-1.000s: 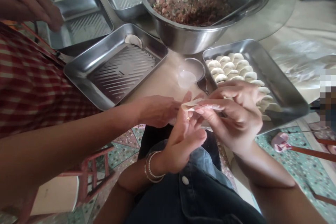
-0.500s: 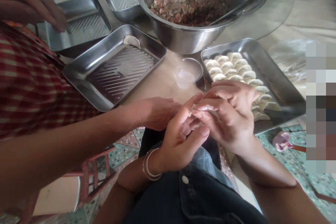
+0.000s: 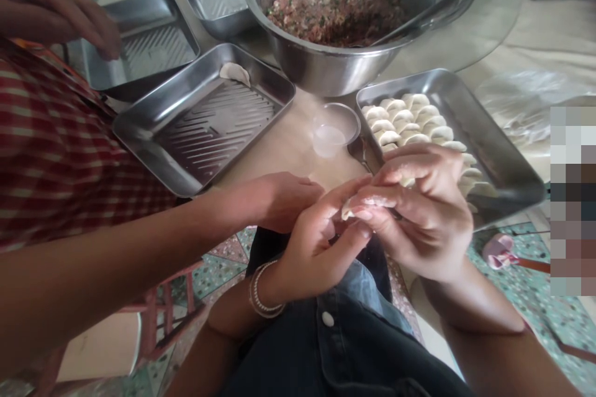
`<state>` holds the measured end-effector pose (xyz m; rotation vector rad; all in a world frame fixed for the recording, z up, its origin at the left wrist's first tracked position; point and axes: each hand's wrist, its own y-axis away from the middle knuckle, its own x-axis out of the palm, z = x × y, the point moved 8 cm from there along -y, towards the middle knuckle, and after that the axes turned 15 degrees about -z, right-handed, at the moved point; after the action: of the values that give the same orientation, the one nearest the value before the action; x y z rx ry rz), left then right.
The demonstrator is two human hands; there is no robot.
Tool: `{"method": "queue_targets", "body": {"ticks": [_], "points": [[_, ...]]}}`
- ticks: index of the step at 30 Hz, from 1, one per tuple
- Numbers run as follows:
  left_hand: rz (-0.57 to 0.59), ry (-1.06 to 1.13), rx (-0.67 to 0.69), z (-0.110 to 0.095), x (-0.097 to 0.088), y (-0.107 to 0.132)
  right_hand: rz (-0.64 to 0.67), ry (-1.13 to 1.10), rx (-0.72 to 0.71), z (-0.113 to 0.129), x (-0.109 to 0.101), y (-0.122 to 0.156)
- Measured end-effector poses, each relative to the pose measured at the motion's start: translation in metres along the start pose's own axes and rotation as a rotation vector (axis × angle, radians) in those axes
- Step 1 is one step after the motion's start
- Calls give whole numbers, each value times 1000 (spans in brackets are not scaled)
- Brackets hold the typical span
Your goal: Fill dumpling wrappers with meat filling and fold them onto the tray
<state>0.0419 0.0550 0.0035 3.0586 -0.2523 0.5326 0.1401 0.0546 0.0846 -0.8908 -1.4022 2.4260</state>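
Observation:
My left hand (image 3: pixel 316 245), with a beaded bracelet at the wrist, and my right hand (image 3: pixel 419 211) are pressed together over my lap. Both pinch one small dumpling (image 3: pixel 347 209), of which only a pale edge shows between the fingertips. Just beyond my right hand lies a steel tray (image 3: pixel 488 136) with several rows of folded dumplings (image 3: pixel 410 121). A small clear cup of water (image 3: pixel 333 130) stands in front of my hands.
A person in a red checked sleeve (image 3: pixel 69 155) reaches an arm across from the left; their hand (image 3: pixel 279 198) rests beside mine, their other hand (image 3: pixel 60 9) over a far tray. A ribbed tray (image 3: pixel 153 130) holds one dumpling (image 3: pixel 234 72). A big bowl (image 3: pixel 326 68) holds minced filling.
My hands have folded the flat wrapper shut and closed tighter round it. The view has shifted slightly. The other person's upper hand has edged to the right.

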Motion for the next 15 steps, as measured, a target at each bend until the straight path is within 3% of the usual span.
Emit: {"method": "queue_targets", "body": {"ticks": [6,9,15], "points": [[9,-112,125,-15,-1,0,138,-66,4,6,4,-2],[36,-154,181,-19,3,-2,140,-57,-5,9,4,-3],[-96,-140,244,-20,-1,-6,109,-70,52,4,-1,4]]}}
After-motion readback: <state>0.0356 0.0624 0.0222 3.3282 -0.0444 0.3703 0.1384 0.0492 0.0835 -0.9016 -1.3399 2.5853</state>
